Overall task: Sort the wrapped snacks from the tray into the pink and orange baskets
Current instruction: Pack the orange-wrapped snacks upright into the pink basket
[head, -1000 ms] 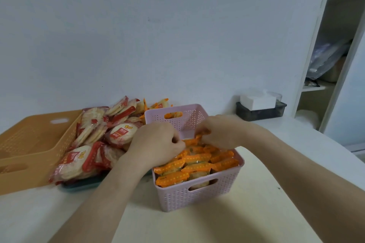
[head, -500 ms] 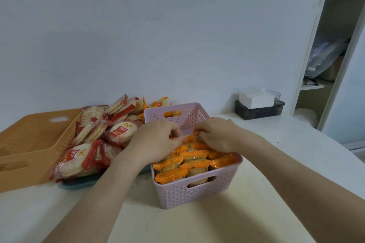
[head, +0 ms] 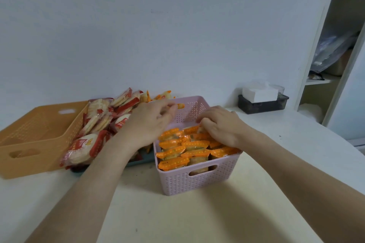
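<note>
The pink basket (head: pixel 197 181) stands in the middle of the table, filled with several orange-wrapped snacks (head: pixel 177 153). To its left a teal tray (head: pixel 139 161) carries a heap of red-wrapped round crackers (head: pixel 85 145), with a few orange-wrapped snacks (head: pixel 164 95) at the back. The orange basket (head: pixel 35 140) sits at the far left. My left hand (head: pixel 150 122) hovers over the pink basket's back left corner, blurred, fingers loosely curled, nothing visible in it. My right hand (head: pixel 219 124) reaches down into the pink basket, and its fingertips pinch an orange-wrapped snack at the back.
A dark tissue box (head: pixel 262 100) with white tissues stands at the back right by the wall. A white shelf unit (head: pixel 324 77) rises at the right edge. The table surface (head: pixel 177 217) in front of the pink basket is bare.
My left hand rose out of the pink basket and drifted back and left toward the tray pile. My right hand stayed among the snacks in the basket.
</note>
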The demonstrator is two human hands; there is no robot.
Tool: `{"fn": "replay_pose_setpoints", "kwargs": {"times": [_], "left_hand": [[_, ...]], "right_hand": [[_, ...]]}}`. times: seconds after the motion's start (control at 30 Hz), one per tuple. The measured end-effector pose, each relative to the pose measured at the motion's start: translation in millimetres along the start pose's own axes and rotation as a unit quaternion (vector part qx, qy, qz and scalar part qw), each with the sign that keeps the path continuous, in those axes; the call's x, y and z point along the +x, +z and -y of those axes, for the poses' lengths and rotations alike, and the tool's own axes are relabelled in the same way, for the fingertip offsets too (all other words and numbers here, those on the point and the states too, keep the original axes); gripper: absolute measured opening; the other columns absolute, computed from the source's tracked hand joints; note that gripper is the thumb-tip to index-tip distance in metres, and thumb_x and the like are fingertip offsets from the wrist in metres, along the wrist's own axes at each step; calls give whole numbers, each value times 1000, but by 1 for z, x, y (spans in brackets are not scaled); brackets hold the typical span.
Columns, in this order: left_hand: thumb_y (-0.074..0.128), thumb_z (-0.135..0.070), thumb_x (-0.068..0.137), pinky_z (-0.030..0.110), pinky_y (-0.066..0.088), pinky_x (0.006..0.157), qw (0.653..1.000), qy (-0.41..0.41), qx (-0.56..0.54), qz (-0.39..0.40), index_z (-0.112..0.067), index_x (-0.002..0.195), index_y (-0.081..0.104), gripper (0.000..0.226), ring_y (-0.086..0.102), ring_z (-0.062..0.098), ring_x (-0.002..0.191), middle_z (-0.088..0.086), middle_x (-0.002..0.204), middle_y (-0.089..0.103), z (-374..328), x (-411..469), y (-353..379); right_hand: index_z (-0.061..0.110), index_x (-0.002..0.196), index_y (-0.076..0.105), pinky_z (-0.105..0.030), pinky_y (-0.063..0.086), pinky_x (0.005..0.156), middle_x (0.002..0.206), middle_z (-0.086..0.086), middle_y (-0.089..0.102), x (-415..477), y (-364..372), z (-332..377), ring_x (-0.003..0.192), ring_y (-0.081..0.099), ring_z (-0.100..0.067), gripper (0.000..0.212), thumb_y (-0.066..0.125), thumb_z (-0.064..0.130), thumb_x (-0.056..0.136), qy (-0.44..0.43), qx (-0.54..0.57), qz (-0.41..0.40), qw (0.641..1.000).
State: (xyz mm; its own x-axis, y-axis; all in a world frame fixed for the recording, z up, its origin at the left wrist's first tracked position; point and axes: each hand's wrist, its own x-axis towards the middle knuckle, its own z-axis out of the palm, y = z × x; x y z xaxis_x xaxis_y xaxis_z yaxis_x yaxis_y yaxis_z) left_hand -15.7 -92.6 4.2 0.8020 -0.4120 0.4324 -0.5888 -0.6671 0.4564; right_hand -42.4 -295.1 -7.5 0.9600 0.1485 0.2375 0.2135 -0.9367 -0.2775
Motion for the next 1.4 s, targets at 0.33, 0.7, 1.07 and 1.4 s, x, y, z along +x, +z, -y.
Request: {"fn": "replay_pose_setpoints", "kwargs": {"times": [0.33,0.7,1.07,1.4], "left_hand": [[59,-8,85,29,49,86,967,-174,25,-186,-31,77,68,26,65,10,94,-8,97,73,77,-27,-60],[52,-51,93,38,53,78,955,-218,191,-62,-25,117,60,36,65,23,98,0,108,70,128,-20,-58],[57,-23,90,29,48,79,968,-171,152,-107,-27,104,72,21,63,15,98,-6,106,71,146,9,-80],[53,-19,88,40,50,86,973,-11,220,65,-12,88,66,15,60,28,96,7,98,64,132,92,-25]], "right_hand": [[20,129,59,-26,38,100,130,2,60,23,-27,71,123,51,-16,38,46,14,93,-76,149,-48,985],[15,143,32,-44,43,99,140,-14,47,108,26,152,126,43,-34,55,42,13,90,-97,-47,118,987],[15,130,38,-46,32,92,108,-8,61,189,29,140,107,50,-31,48,46,13,83,35,-110,67,991],[7,105,54,-26,41,60,105,-9,46,214,12,93,81,49,-23,27,44,31,97,116,-132,212,961]]}}
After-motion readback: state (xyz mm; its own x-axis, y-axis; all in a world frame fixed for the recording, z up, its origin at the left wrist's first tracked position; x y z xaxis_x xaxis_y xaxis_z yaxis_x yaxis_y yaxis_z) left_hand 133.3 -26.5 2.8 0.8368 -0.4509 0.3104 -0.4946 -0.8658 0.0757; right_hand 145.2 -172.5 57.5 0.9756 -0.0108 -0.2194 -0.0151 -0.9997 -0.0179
